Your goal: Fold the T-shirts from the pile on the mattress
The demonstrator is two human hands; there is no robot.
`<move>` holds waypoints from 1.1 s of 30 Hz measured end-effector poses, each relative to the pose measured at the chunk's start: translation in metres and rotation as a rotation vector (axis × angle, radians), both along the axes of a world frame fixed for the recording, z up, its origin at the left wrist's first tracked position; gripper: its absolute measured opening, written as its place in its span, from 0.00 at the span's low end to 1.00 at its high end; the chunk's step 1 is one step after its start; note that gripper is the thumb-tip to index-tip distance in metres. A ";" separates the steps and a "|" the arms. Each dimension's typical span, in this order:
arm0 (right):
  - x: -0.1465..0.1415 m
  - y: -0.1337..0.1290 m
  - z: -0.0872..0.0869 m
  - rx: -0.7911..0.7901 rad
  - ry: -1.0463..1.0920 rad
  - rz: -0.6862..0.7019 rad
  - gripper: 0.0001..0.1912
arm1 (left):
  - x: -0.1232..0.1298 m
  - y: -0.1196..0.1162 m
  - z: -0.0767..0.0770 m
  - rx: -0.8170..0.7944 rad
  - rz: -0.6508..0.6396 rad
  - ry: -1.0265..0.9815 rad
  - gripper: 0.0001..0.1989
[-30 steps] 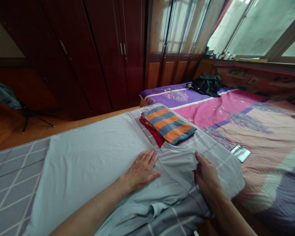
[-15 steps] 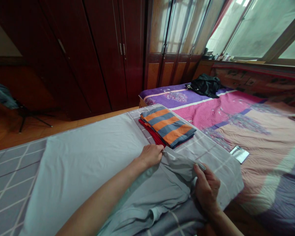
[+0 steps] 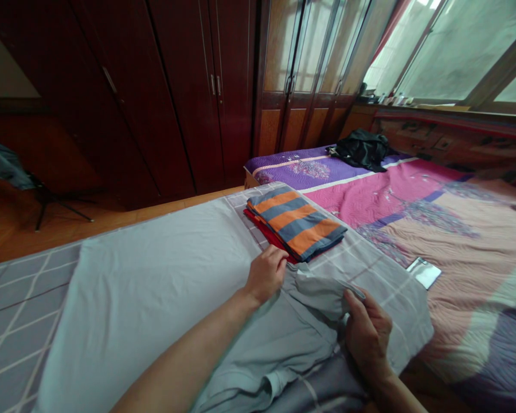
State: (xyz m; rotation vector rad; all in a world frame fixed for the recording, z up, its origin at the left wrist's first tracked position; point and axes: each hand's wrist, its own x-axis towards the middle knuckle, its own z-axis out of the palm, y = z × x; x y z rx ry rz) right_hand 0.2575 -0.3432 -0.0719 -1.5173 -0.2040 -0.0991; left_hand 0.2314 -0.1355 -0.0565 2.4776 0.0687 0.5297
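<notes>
Since the earlier frame with the left palm flat, the left hand [image 3: 266, 274] has curled its fingers on the edge of the pale garment [image 3: 155, 287], and the stretch of cloth between both hands is now more gathered. The right hand [image 3: 368, 332] sits a little lower than it was then.

I take the top of the view as twelve. The raised fold [image 3: 316, 289] lies at about four o'clock from the left fingers and at about ten o'clock from the right ones. Its long axis goes from ten to four. Both hands touch it, so neither is nearer; the wide flat part is nearer to the left hand, toward nine o'clock.

The left fingers are closed on the cloth, but their tips are partly hidden. The right thumb and fingers pinch the fold's other end, which points to four o'clock. The whole garment lies on the checked sheet [image 3: 23, 298], its long axis roughly nine to three. The striped folded cloth [image 3: 298, 221] is at one o'clock from the left fingers.
</notes>
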 end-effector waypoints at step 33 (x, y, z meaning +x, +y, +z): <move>0.063 0.039 0.012 -0.942 -0.239 0.226 0.14 | 0.003 0.042 -0.009 0.101 0.250 0.023 0.10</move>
